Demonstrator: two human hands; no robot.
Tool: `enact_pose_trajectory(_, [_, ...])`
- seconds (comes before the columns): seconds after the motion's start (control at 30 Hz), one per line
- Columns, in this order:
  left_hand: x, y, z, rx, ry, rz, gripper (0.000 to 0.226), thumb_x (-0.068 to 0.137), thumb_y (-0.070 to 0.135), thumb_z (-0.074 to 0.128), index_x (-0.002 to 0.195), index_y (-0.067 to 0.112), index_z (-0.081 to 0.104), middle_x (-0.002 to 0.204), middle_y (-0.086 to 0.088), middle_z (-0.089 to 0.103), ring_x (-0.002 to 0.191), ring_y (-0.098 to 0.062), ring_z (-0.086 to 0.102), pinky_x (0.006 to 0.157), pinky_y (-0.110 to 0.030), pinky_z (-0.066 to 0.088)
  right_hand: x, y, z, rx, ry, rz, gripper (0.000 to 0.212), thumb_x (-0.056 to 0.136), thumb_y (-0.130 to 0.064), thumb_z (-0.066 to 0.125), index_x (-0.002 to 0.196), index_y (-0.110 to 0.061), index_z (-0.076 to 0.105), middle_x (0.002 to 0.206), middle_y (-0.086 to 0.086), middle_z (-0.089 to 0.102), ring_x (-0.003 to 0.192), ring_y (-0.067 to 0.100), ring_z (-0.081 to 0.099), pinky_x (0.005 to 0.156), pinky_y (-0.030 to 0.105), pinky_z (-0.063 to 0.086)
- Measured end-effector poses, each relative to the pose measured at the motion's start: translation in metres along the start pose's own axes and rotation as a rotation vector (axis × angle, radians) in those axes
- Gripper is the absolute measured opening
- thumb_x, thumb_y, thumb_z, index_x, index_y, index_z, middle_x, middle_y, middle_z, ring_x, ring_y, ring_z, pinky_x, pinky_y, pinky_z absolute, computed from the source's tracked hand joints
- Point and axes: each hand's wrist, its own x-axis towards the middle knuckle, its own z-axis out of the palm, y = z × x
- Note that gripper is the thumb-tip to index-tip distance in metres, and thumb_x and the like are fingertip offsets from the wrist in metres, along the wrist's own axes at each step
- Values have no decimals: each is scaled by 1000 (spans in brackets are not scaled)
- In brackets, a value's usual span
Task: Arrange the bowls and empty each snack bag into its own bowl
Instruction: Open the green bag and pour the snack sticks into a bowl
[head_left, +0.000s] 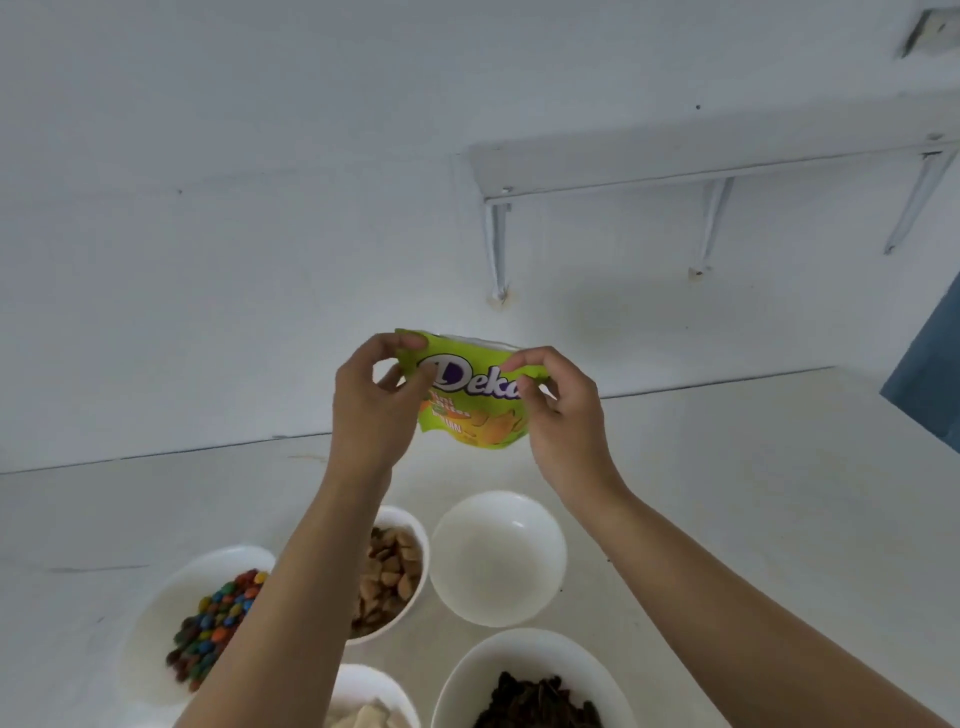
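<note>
Bag light, crinkly, slippery film; my left hand and right hand fingers pinch its top corners, likely best tear point.

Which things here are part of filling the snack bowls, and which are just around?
Part of the job:
green snack bag, held up by the left hand and right hand
empty bowl
bowl of coloured candies
bowl of brown snacks
bowl of dark pieces
bowl of pale pieces

Just around:
wall shelf
blue thing at the right edge
</note>
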Motion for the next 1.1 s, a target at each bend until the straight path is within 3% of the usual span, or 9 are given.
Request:
enact_pose_trajectory(0.1, [-8,10,-55,13,73,38,21,89,-4,70,100,13,65,99,7,66,83,-4,74,70,-12,54,-6,-18,45,29,-91,-11,36,96,8,48,87,-22,66,96,-10,68,91,11,63,78,30,52])
enact_pose_trajectory(0.23, [-21,16,-137,92,209,48,20,92,-1,69,107,11,64,102,2,69,80,-3,75,59,-10,51,-21,-39,113,80,-202,-12,34,96,8,47,87,-18,66,96,-3,68,77,-1,58,64,14,45])
enact_pose_trajectory(0.3, [-28,17,-179,155,302,53,18,93,1,68,106,14,66,102,0,71,74,2,73,55,-11,49,-31,-48,148,117,-277,-10,33,96,8,46,88,-17,66,97,-5,68,80,-4,61,64,10,46])
enact_pose_trajectory(0.5, [-57,12,-298,363,457,23,24,93,10,71,103,31,68,96,2,72,71,-1,72,58,-17,55,-67,-62,255,144,-457,-42,38,94,9,46,95,-24,67,103,-13,69,100,14,65,78,19,52])
enact_pose_trajectory(0.57, [-67,9,-332,405,485,4,28,93,10,71,104,35,70,95,2,73,68,-7,74,62,-28,58,-81,-65,288,171,-514,-17,40,94,10,46,99,-25,66,102,-10,69,96,15,66,75,25,56])
enact_pose_trajectory(0.63, [-78,5,-362,452,518,-18,29,94,10,70,108,35,71,96,2,73,68,-7,74,62,-28,57,-96,-67,317,203,-575,12,41,95,11,46,102,-23,66,103,-4,69,92,11,67,67,21,54])
enact_pose_trajectory(0.7, [-89,1,-388,495,550,-40,28,94,11,69,108,35,72,97,3,73,70,-9,75,61,-27,55,-110,-66,346,208,-629,33,42,95,11,45,106,-23,66,106,-1,68,93,10,67,65,17,52])
enact_pose_trajectory(0.97, [-128,-32,-457,572,624,-161,16,92,20,73,93,36,73,90,2,71,64,-18,74,63,-51,61,-156,-47,425,149,-763,68,47,89,14,43,97,-23,70,106,-7,70,98,12,68,69,23,57])
enact_pose_trajectory(1.1, [-143,-55,-470,544,611,-233,19,90,14,74,89,33,76,90,9,75,64,-14,75,62,-41,61,-172,-26,443,34,-822,110,40,89,9,50,89,-24,72,105,0,71,100,16,66,61,14,52])
